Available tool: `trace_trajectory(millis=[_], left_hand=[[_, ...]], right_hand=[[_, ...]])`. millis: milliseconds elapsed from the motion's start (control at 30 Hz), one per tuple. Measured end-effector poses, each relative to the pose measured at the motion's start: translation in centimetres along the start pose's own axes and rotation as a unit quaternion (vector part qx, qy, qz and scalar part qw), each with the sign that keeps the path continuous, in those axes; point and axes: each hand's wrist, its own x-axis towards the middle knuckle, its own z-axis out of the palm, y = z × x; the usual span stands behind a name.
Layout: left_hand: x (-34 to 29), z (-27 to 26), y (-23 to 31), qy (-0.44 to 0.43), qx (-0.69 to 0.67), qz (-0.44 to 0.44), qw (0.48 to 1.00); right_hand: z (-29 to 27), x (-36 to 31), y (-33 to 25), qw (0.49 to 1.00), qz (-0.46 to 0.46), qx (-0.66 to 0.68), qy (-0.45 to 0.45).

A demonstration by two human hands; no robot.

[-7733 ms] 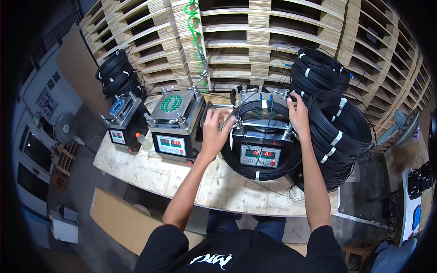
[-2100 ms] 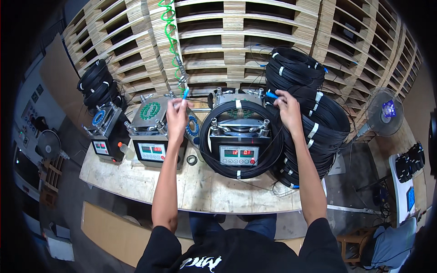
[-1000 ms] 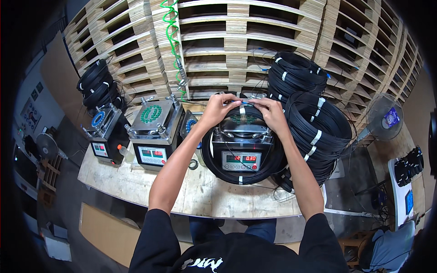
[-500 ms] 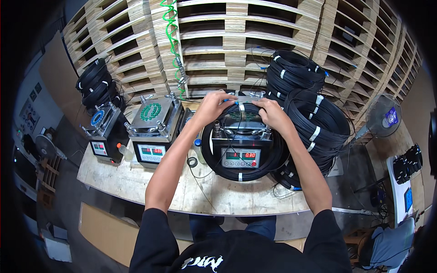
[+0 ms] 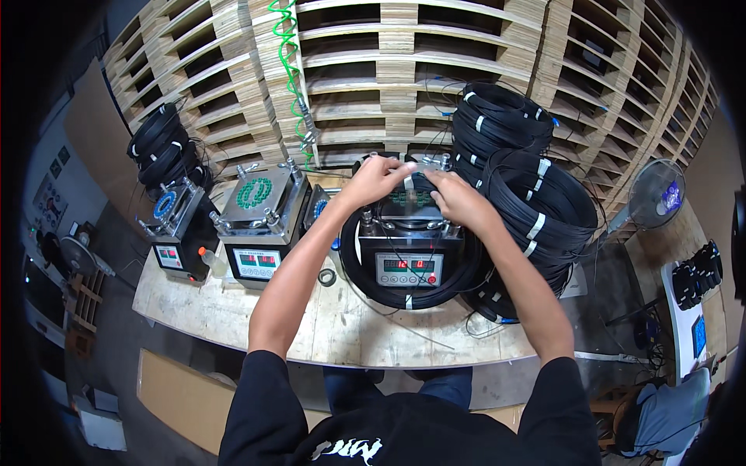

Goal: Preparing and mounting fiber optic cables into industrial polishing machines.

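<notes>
Stacked wooden pallets [image 5: 342,70] back a bench [image 5: 311,342]. Near its front edge, right of centre, a black cable coil [image 5: 381,297] rings the front of a polishing-type machine [image 5: 409,270]. Left hand [image 5: 379,180] and right hand [image 5: 458,198] nearly meet above the coil's top, fingers bent; whether they grip anything cannot be told. Fine fingertip work appears in hand, calling for a steady, controlled touch. Outward: two further machines [image 5: 252,225] toward the bench's left end, larger coils [image 5: 556,233] at its right end, and a fan [image 5: 657,198] beyond.
</notes>
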Motion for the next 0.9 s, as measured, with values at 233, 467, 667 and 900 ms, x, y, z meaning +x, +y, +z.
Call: trace_trajectory(millis=[233, 467, 667, 900], left_hand=[[-4.0, 1.6, 0.8, 0.032, 0.363, 0.17, 0.916], [-2.8, 0.0, 2.0, -0.058, 0.348, 0.16, 0.922], [-1.7, -3.1, 5.9, -0.071, 0.354, 0.133, 0.923], [-10.3, -4.3, 9.0, -0.077, 0.321, 0.107, 0.938]], right_hand=[[-0.2, -0.7, -1.3, 0.993, 0.086, -0.062, -0.059], [-0.1, -1.5, -1.4, 0.995, 0.086, -0.04, 0.022], [-4.3, 2.0, -0.1, 0.999, -0.035, -0.004, -0.004], [-6.3, -1.3, -7.5, 0.991, -0.117, 0.016, -0.062]])
